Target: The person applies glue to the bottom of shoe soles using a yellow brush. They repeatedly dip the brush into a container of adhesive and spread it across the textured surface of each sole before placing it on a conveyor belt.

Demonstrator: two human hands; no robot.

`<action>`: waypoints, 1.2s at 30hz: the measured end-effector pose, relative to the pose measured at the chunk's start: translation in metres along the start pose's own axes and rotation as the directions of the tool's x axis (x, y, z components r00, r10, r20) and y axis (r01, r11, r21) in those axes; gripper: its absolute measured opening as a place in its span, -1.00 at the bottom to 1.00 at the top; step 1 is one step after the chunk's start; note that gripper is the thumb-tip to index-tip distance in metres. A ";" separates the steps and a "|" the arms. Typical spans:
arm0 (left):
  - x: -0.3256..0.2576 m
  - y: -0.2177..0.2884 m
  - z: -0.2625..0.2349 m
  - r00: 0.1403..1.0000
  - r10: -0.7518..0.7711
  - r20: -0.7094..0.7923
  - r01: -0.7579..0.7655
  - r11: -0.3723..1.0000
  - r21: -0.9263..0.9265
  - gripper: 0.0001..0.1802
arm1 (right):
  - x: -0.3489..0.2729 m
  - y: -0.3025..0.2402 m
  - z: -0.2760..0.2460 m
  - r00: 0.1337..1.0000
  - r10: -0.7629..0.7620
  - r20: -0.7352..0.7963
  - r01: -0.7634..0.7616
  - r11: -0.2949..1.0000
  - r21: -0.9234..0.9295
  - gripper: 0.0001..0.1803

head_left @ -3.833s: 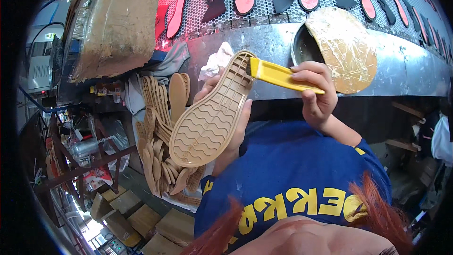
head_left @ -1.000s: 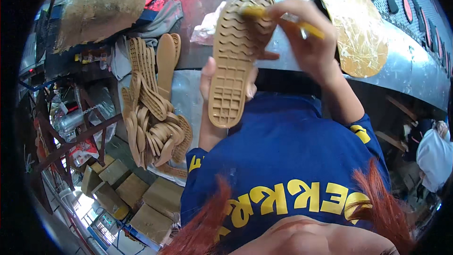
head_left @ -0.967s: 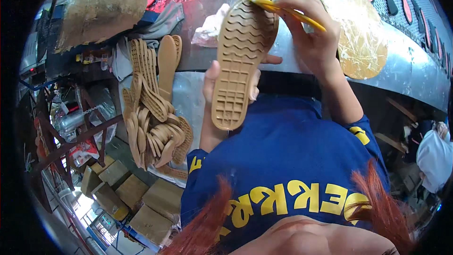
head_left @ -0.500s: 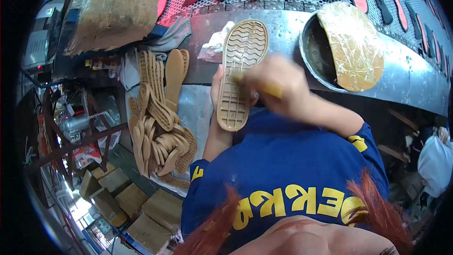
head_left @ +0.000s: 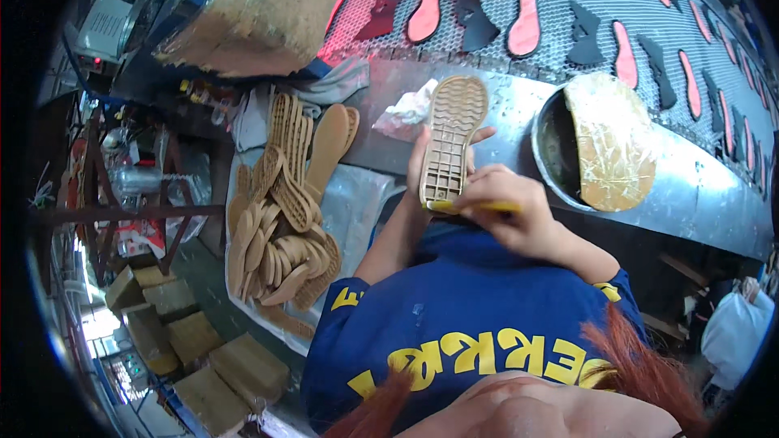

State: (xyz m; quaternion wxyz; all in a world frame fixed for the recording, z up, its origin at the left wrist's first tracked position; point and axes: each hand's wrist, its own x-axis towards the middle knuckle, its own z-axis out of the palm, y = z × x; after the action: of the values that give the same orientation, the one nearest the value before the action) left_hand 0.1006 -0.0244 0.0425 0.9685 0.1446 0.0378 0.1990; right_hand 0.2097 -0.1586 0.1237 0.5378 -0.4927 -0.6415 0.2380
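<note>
- The tan shoe sole (head_left: 451,139) is standing nearly upright before the person's chest, its long axis running up and away, toe end toward the metal worktop (head_left: 690,186), grid side facing the person
- Open room is lying left of it; a heap of soles (head_left: 280,219) is sitting well apart
- The left hand (head_left: 422,166) is gripping it from behind, fingers curled around its edges
- The right hand (head_left: 507,219) is pinching a yellow brush (head_left: 475,207) at its heel end

Single head fisheye view, looking steeply down, close over hands, workbench (head_left: 698,195) ahead.
</note>
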 end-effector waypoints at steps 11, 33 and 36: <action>0.225 0.089 0.030 0.833 0.516 -0.199 -0.357 0.776 0.520 -0.42 | -0.034 0.003 -0.062 0.655 -0.044 -0.755 -0.002 0.998 -0.060 -0.80; -0.108 0.167 -0.069 0.555 0.762 -0.335 0.803 -0.385 0.455 -0.05 | -0.094 0.056 -0.056 0.818 0.087 -0.568 -0.535 0.476 -0.698 -0.82; -0.114 0.176 -0.072 0.575 0.755 -0.316 0.507 -0.026 0.862 -0.03 | -0.097 0.057 -0.056 0.780 0.093 -0.619 -0.533 0.615 -0.581 -0.83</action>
State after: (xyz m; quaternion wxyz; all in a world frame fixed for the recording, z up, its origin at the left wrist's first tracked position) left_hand -0.0793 0.1043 0.0271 0.3778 0.6777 0.5764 0.2564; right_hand 0.2771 -0.2345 0.0493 0.3969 -0.8189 -0.4046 -0.0901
